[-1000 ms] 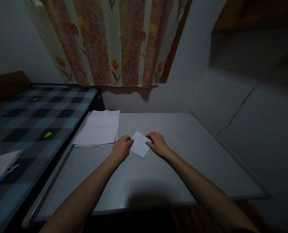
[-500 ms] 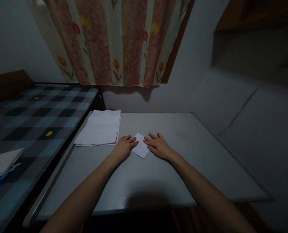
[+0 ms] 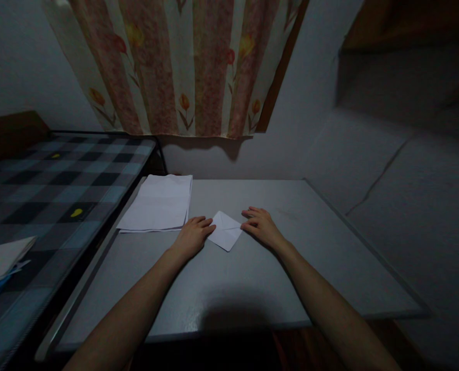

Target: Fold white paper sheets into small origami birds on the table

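A small folded white sheet of paper (image 3: 226,239) lies on the grey table, turned like a diamond, with crease lines or flap edges running across its face. My left hand (image 3: 193,236) rests palm down at its left corner, fingers stretched out, the tips touching the paper's edge. At the right corner is my right hand (image 3: 264,226), its fingers apart and slightly bent. One lower fingertip meets that corner; the others sit above and beyond it on the table side.
A stack of white paper sheets (image 3: 157,202) lies at the table's (image 3: 291,288) back left. Left of the table is a bed with a checked mattress (image 3: 109,178), holding a pale folded item (image 3: 7,257). A striped, flowered curtain (image 3: 183,67) hangs at the back wall.
My right hand has slid right, off the paper's face to its right corner. My left hand has drawn slightly left. More of the paper's creased face now shows.
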Available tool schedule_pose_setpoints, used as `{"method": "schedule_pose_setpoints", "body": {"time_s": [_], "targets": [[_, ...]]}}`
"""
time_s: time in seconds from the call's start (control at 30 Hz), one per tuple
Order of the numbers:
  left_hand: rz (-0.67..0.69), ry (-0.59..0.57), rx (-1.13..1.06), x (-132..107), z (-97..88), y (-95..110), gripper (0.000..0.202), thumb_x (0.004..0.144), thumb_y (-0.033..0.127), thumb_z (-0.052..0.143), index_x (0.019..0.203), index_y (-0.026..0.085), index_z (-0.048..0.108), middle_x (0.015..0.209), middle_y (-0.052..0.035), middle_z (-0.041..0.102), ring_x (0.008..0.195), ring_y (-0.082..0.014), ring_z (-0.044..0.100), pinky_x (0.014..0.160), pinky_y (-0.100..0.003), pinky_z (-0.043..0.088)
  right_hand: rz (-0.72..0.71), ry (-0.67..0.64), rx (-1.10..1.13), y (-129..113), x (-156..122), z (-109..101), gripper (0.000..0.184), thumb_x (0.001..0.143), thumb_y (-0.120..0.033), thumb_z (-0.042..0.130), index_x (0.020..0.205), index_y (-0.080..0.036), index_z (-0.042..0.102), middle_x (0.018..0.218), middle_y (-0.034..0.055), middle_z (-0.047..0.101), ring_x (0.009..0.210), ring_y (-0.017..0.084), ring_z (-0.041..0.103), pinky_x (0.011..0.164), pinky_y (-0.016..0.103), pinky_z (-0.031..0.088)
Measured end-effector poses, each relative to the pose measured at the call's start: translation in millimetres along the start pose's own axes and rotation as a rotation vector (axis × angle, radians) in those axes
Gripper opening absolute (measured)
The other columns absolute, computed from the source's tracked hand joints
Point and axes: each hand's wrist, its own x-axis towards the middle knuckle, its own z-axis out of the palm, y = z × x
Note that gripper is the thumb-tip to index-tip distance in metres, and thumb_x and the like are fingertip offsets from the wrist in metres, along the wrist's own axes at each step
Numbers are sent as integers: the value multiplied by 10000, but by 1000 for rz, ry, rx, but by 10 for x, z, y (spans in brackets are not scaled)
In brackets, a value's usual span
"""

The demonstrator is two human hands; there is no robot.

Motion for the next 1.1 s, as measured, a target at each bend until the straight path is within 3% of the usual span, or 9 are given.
{"method": "schedule_pose_setpoints", "body": {"time_s": [0.13,0.33,0.57,0.73,0.97,1.1], "targets": [[4,22,-20,9,-15,45,321,884,164,495,1161,257,626,1231,-81,613,1163,-262,520,982,-459,418,51,84,-29,-87,81,129,163,803,-368,671,878,-241,740,1186,87,653,1208,308,498,1007,558,321],[-7,55,-13,11,-14,66,302,879,187,511,1149,252,628,1213,-77,611,1143,-252,516,975,-447,421,72,14,-35,-174,128,247,250,820,-307,639,1059,-252,690,1272,96,596,1261,315,440,1027,571,279],[-89,116,-119,39,10,59,311,878,185,504,1172,209,603,1184,-72,633,1098,-235,537,964,-416,439,117,41,94,-182,129,268,239,773,-191,625,1006,-220,669,1175,99,646,1193,289,510,1020,554,287],[-128,110,-190,51,19,39,346,855,165,521,1193,209,584,1127,-65,659,1068,-230,562,950,-407,447,153,87,173,-266,114,250,245,741,-129,576,964,-217,627,979,46,688,987,230,610,1049,562,235],[-154,164,-245,38,27,34,315,826,155,548,1135,207,582,1125,-67,644,1046,-233,564,940,-411,457,171,158,380,-284,106,267,352,660,-99,594,990,-219,572,890,10,674,867,192,636,983,495,362],[-208,180,-249,36,37,35,342,808,152,565,1148,189,555,1110,-76,637,1031,-235,566,921,-400,467,193,156,545,-294,81,287,392,664,-121,582,1046,-208,565,788,-6,646,767,163,628,825,374,471]]}}
